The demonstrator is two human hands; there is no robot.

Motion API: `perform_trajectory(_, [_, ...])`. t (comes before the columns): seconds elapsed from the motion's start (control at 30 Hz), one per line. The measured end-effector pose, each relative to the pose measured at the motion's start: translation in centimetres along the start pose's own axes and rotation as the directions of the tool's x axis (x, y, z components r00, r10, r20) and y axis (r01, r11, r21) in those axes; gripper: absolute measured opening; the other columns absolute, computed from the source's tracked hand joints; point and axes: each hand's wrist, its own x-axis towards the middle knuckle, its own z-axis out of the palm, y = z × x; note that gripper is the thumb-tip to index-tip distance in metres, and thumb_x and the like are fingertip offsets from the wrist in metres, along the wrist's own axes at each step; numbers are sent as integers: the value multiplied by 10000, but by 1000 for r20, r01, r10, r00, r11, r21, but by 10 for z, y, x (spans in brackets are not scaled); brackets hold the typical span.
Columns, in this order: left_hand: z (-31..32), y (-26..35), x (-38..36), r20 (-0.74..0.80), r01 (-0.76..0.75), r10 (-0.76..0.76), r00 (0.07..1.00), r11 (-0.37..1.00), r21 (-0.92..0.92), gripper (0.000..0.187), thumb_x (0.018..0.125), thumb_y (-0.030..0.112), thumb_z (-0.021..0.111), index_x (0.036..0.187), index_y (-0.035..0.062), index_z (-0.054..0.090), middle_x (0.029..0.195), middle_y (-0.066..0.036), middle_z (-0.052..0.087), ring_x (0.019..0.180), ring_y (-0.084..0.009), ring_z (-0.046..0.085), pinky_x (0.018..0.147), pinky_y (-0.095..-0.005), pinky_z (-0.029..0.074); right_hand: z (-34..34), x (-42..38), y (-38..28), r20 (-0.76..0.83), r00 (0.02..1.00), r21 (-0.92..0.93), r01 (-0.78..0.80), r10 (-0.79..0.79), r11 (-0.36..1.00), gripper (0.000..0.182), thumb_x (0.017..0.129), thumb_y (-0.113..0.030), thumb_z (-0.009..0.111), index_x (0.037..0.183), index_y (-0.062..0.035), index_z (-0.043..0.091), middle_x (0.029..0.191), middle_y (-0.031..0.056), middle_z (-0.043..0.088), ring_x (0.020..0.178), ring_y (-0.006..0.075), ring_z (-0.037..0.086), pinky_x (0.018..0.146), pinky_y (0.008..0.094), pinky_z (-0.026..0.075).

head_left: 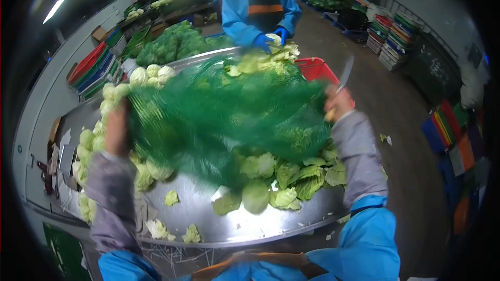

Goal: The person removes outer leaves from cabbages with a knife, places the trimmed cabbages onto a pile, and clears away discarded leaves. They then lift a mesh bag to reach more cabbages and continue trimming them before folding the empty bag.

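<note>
A green mesh net point(224, 109), smeared by motion, is stretched between my two hands above the metal table point(208, 224). My left hand point(117, 129) grips its left end. On the right, my right hand point(338, 102) is closed on a knife point(346, 73) whose blade points up, and the net's right end reaches that hand. Under the net's lower edge lie a cabbage point(255, 196) and loose outer leaves point(308, 181). Whole cabbages point(144, 176) are piled along the table's left side. More leaves show through the mesh.
Across the table a co-worker in blue gloves point(262, 41) handles cabbage leaves point(271, 62). A red basket point(316, 67) stands at the table's right edge. Stacked crates point(393, 36) are at the back right, with colored crates point(452, 130) at the far right. Filled green nets point(174, 44) lie behind.
</note>
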Motion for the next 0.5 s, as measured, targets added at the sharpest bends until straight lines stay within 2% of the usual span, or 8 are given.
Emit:
perform_trajectory(0.03, [-40,23,26,-5,-197,226,974,859,473,457,936,484,447,1087,69,565,850,25,545,708,-77,497,607,-262,439,21,-5,-66,2,1000,91,27,-27,996,111,819,-117,589,786,-109,484,498,-46,395,356,99,392,325,250,317])
perform_trajectory(0.07, [-37,83,19,121,-94,112,986,984,-150,431,929,485,463,1016,75,563,786,27,526,662,-63,499,567,-251,435,28,-9,-112,47,983,-24,180,-179,983,156,887,-161,534,752,-132,462,484,-45,391,358,70,376,325,222,301])
perform_trajectory(0.13, [-43,138,-18,-186,-434,425,886,901,-10,360,908,394,542,1017,51,557,773,10,549,644,-75,517,535,-236,424,20,-42,-190,341,915,191,157,-215,969,132,897,-196,543,804,-104,532,511,-26,471,424,106,478,378,250,390])
perform_trajectory(0.2, [-82,151,-57,-188,-437,450,873,893,104,331,864,336,585,1007,37,579,777,-6,564,650,-81,523,539,-233,426,10,-102,-233,413,820,329,273,-397,904,165,811,-153,681,919,-45,617,659,35,596,504,142,560,468,294,464])
perform_trajectory(0.3, [-143,130,-114,-107,-259,288,952,940,221,305,799,249,649,992,16,611,784,-29,588,660,-89,533,544,-229,430,-14,-200,-232,521,762,-20,461,-384,887,251,773,-163,724,954,-21,624,742,69,629,590,167,597,540,309,484])
perform_trajectory(0.4, [-183,90,-141,42,22,-36,998,956,291,304,733,162,714,978,-5,644,790,-52,612,670,-98,542,550,-224,434,-42,-260,-181,782,604,-548,551,152,629,338,734,-172,766,990,3,631,826,103,661,675,192,633,612,324,504])
perform_trajectory(0.43, [-206,59,-141,197,-32,-44,979,930,367,398,648,92,762,1015,-7,645,778,-37,621,637,-95,545,541,-204,432,-47,-273,-173,799,551,-567,559,240,605,367,722,-175,780,1002,11,634,854,114,672,703,200,645,636,329,511])
perform_trajectory(0.5, [-178,55,-153,268,336,-449,853,863,376,470,620,32,766,1070,-8,638,660,-11,607,557,-66,541,527,-182,422,-45,-270,-176,762,562,-624,509,320,593,464,666,-165,816,1036,32,618,927,134,663,807,206,636,716,327,491])
